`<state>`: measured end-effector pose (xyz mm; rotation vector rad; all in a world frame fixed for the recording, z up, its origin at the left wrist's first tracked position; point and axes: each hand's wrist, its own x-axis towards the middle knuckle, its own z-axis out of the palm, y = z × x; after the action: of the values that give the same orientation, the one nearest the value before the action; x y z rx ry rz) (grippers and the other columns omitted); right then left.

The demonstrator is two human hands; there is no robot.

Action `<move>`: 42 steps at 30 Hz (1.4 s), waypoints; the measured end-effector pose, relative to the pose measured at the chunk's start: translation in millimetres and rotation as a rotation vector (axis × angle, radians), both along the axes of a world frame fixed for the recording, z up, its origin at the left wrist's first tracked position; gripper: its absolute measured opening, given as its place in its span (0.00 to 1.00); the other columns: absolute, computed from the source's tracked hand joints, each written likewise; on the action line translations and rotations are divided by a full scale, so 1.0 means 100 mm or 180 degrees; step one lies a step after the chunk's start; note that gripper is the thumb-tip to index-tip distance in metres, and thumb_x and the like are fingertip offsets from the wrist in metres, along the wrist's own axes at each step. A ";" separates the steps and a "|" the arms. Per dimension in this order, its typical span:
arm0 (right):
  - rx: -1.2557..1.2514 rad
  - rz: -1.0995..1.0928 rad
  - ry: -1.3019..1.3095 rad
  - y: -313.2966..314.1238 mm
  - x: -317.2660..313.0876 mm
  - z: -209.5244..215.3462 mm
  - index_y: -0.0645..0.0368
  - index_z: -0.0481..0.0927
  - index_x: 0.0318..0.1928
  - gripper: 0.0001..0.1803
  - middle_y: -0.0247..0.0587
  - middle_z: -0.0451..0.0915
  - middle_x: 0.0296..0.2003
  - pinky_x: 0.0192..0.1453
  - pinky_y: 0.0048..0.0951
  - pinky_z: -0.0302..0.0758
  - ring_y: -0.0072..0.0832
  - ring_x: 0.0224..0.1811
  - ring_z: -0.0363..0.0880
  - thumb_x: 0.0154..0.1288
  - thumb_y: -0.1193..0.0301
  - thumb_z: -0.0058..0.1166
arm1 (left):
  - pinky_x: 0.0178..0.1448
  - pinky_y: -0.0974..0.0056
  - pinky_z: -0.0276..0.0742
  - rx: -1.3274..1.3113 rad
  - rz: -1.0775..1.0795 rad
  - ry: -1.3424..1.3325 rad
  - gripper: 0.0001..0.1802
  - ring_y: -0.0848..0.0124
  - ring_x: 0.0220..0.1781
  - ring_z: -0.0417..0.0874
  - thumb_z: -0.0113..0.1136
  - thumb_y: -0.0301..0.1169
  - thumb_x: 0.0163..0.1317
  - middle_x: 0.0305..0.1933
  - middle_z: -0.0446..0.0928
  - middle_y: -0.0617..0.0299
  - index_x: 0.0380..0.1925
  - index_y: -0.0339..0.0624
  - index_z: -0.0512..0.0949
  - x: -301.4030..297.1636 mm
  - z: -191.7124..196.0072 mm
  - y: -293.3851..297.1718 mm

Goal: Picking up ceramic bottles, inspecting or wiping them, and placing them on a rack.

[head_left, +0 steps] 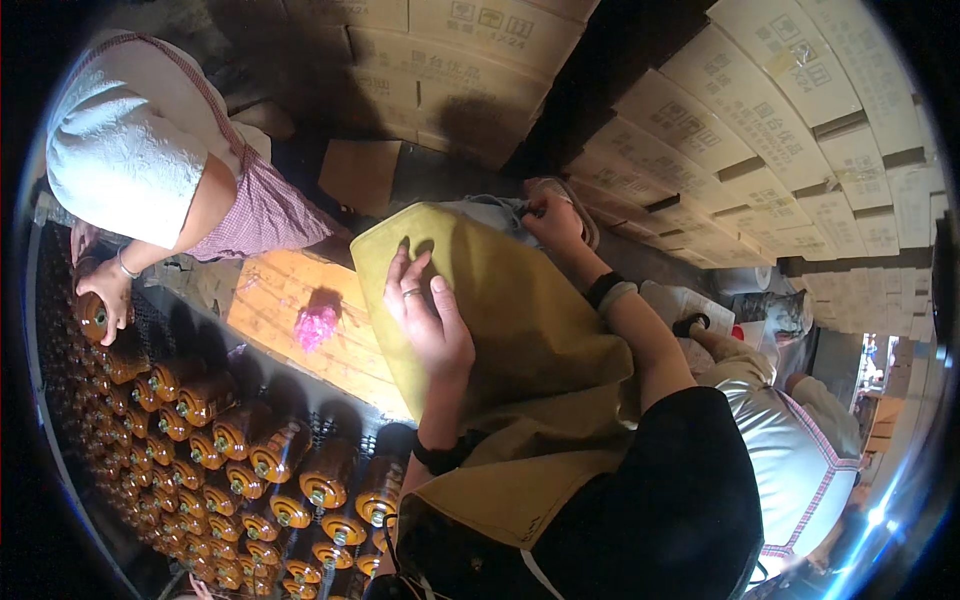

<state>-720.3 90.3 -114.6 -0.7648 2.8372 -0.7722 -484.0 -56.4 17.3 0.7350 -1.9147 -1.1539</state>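
My left hand [428, 318] is raised over an olive-yellow apron [500, 290] that spreads out in front of my body. Its fingers are apart and hold nothing; a ring is on one of them. Farther off to the right, my right hand [552, 213] is closed beside the apron's far edge, next to greyish cloth [485, 210] and a dark cord. Whatever is between its fingers is too small to make out. A bright pink bundle of strands [317, 326] lies on an orange wooden board [275, 290] left of the apron.
Several brown glazed jars [282, 450] stand in rows on a dark mesh surface at the left. A co-worker's hand [108, 290] touches one jar there. Another person [790, 460] is at the right. Stacked cartons [700, 130] line the back and right.
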 end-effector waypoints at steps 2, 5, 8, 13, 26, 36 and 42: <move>0.0050 0.0114 -0.0257 0.03 -0.06 0.02 0.55 0.78 0.46 0.23 0.48 0.83 0.36 0.45 0.44 0.76 0.44 0.42 0.81 0.51 0.60 0.66 | 0.71 0.52 0.59 -0.0126 0.0011 -0.0081 0.15 0.52 0.66 0.67 0.44 0.29 0.71 0.63 0.68 0.43 0.51 0.32 0.76 -0.01 -0.06 0.00; 0.0186 0.0348 -0.0464 0.03 -0.07 0.08 0.56 0.77 0.47 0.23 0.49 0.83 0.36 0.45 0.44 0.76 0.45 0.43 0.81 0.52 0.60 0.65 | 0.70 0.52 0.60 -0.0160 -0.0013 -0.0056 0.15 0.52 0.65 0.67 0.44 0.28 0.71 0.63 0.69 0.44 0.50 0.33 0.77 -0.02 -0.07 -0.02; 0.0705 0.0442 -0.0228 -0.11 0.07 0.26 0.59 0.75 0.46 0.22 0.53 0.83 0.36 0.45 0.44 0.75 0.47 0.41 0.83 0.55 0.61 0.62 | 0.69 0.53 0.60 -0.0220 0.0022 -0.0183 0.15 0.53 0.64 0.68 0.45 0.28 0.71 0.63 0.69 0.45 0.50 0.33 0.77 -0.01 -0.08 -0.04; 0.1105 0.0412 0.0133 -0.23 0.11 0.21 0.57 0.71 0.48 0.22 0.52 0.82 0.36 0.47 0.46 0.76 0.46 0.44 0.81 0.52 0.68 0.62 | 0.68 0.53 0.61 -0.0312 0.0019 -0.0240 0.15 0.53 0.62 0.69 0.45 0.28 0.71 0.62 0.70 0.47 0.50 0.34 0.78 -0.04 -0.07 -0.05; 0.0159 0.0392 0.0403 -0.18 0.17 0.37 0.53 0.80 0.36 0.10 0.40 0.82 0.35 0.38 0.43 0.77 0.44 0.39 0.81 0.54 0.66 0.64 | 0.69 0.54 0.60 -0.0109 -0.0041 -0.0280 0.16 0.54 0.64 0.68 0.44 0.27 0.70 0.63 0.70 0.48 0.51 0.35 0.78 -0.06 -0.09 -0.07; -0.0905 -0.0067 -0.0191 -0.21 -0.01 0.23 0.52 0.86 0.44 0.13 0.38 0.85 0.39 0.44 0.34 0.80 0.32 0.40 0.84 0.56 0.72 0.66 | 0.70 0.55 0.60 -0.0088 -0.0042 -0.0282 0.15 0.55 0.65 0.68 0.45 0.27 0.70 0.63 0.71 0.50 0.50 0.34 0.78 -0.08 -0.09 -0.09; -0.2857 -0.0970 -0.1726 0.04 -0.35 0.39 0.60 0.84 0.48 0.13 0.35 0.84 0.41 0.47 0.27 0.78 0.23 0.43 0.81 0.64 0.71 0.64 | 0.70 0.57 0.60 0.0059 -0.0045 -0.0212 0.15 0.56 0.65 0.69 0.44 0.26 0.70 0.62 0.72 0.50 0.49 0.34 0.78 -0.13 -0.09 -0.03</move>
<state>-755.7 94.6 -75.6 -0.1047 2.0558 -1.9849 -496.7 -59.7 7.8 0.7802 -1.9695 -1.1705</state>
